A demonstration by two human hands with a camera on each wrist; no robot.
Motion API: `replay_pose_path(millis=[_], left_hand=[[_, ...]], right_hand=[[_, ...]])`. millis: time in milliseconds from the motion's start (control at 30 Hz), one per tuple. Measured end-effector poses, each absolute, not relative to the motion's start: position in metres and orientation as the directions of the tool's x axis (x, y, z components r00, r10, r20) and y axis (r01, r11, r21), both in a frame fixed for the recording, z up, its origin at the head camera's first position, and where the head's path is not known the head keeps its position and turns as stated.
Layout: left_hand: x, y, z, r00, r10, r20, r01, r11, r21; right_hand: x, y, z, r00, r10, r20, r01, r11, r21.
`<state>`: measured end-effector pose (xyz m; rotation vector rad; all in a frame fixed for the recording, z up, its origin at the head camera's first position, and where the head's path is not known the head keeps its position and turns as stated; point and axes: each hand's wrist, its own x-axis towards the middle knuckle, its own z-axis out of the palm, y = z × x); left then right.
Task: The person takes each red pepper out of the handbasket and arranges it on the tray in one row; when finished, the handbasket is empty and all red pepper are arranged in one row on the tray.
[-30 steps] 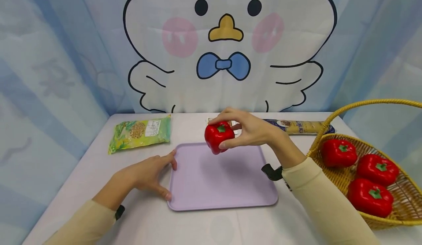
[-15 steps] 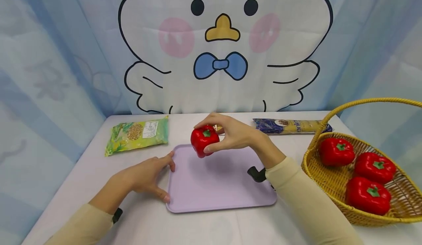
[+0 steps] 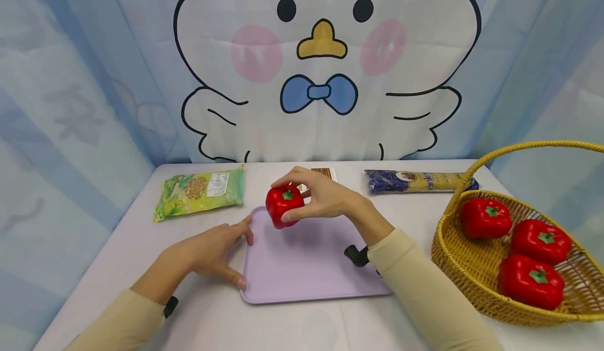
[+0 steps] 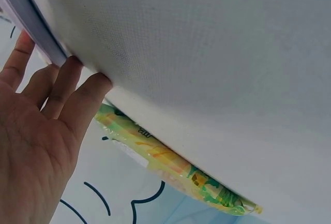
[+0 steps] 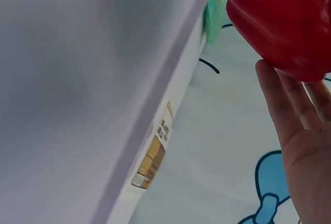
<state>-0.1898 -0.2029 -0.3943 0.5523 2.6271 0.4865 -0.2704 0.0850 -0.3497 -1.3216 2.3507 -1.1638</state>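
In the head view my right hand [image 3: 325,196] holds a red bell pepper [image 3: 284,206] between thumb and fingers, above the far left part of a lilac tray [image 3: 311,267]. Its green stem faces up. The right wrist view shows the pepper [image 5: 282,25] large at upper right, with the fingers against its underside and the tray's surface [image 5: 77,79] at left. My left hand [image 3: 209,251] rests beside the tray's left edge, thumb and fingers spread along the rim. From the left wrist, the left hand's fingertips [image 4: 103,81] appear close to the tray edge [image 4: 31,17].
A yellow wicker basket [image 3: 453,277] with three red bell peppers [image 3: 530,283] stands at right, its tall handle arching up. Behind the tray lie a green and yellow bag [image 3: 200,191], a small printed packet [image 3: 325,172] and a long blue and gold packet [image 3: 415,181]. A cartoon curtain [image 3: 321,130] hangs behind.
My right hand has carried the bell pepper left and slightly lower over the tray, uncovering more of the long packet behind. The left hand has stayed at the tray's left edge.
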Motion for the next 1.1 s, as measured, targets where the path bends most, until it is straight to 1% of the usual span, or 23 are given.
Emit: replay_pose_path(millis=[200,600,867,1100], left_hand=[[-0.189,-0.202,-0.392,-0.838,0.435,-0.328,0.288,0.865,0.412],[-0.189,-0.203,-0.391,-0.834,0.449,-0.32,0.3,0.857,0.42],[-0.189,-0.204,-0.393,-0.833,0.452,-0.318,0.301,0.854,0.425],[-0.19,-0.204,-0.393,-0.834,0.457,-0.309,0.31,0.851,0.424]], right_hand=[[-0.268,0.075,-0.356,-0.592,-0.795,0.135,-0.63,0.352,-0.693],[-0.266,0.064,-0.369,-0.611,-0.787,0.089,-0.629,0.414,-0.658],[-0.262,0.064,-0.369,-0.579,-0.814,0.037,-0.613,0.405,-0.678],[-0.259,0.065,-0.365,-0.559,-0.829,0.026,-0.619,0.396,-0.678]])
